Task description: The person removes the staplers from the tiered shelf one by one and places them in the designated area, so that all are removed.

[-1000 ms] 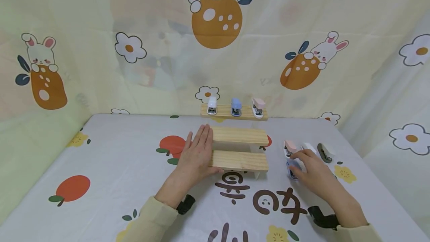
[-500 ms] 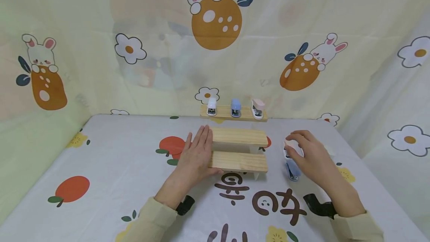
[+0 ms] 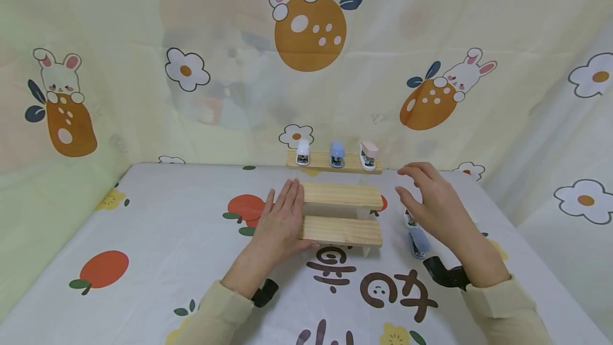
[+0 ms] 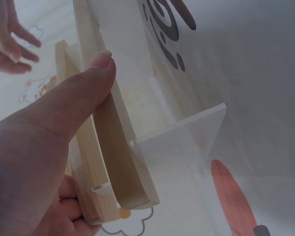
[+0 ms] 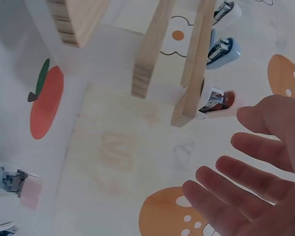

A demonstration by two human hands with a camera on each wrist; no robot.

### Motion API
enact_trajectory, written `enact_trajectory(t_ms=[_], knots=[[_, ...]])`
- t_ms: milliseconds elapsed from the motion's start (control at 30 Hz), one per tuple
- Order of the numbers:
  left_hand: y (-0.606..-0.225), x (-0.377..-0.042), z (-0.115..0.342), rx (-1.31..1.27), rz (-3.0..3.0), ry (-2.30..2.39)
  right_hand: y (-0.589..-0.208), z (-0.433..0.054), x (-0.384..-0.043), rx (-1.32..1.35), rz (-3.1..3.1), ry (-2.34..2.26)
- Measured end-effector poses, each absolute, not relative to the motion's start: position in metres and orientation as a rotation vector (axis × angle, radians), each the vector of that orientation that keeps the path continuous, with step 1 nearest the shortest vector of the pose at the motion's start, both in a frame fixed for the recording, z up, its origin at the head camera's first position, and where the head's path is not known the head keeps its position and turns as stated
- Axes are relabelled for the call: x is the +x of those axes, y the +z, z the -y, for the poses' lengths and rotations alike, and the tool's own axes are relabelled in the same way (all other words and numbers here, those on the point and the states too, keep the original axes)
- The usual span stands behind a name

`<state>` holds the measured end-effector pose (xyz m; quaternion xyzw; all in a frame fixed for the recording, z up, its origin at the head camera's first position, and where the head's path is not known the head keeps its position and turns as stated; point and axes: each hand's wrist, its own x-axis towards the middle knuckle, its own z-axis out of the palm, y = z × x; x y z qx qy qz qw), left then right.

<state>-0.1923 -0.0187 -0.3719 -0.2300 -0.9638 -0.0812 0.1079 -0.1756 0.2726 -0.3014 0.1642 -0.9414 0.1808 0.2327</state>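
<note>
Counter [image 3: 182, 217] in white printed cloth [image 3: 158, 307], pale rabbit-and-flower fabric [image 3: 230, 25] hanging behind, tiered wooden stand [image 3: 342, 194] near the middle, left grip [image 3: 279, 222] laid straight-fingered against its left end, right grip [image 3: 433, 204] loosely spread, bare, in midair near a blue stapler [image 3: 419, 241]

From head height over the near side of the table [image 3: 167, 217], one view faces forward and down, far enough back to take in the backdrop cloth [image 3: 230, 9]. The left wrist's sits close by the left hand [image 3: 279, 222], rolled sideways, looking past the stepped wooden shelf [image 3: 342, 195] towards the right hand [image 3: 438, 204]. The right wrist's, also rolled, catches the shelf's right end and the mini staplers [image 5: 223, 54] behind. All three share the shelf.
</note>
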Motion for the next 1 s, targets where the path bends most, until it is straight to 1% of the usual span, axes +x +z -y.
enact_trajectory(t_ms=[500,667,1000], knots=[[-0.371,-0.192,0.019,-0.662,2.869,-0.244,-0.288,-0.247,-0.202,0.504,2.589,0.510],[-0.370,-0.193,0.019,-0.652,2.883,-0.241,-0.289,-0.238,-0.214,0.516,2.582,0.525],[-0.371,-0.193,0.019,-0.663,2.878,-0.238,-0.299,-0.224,-0.239,0.630,2.473,0.550]])
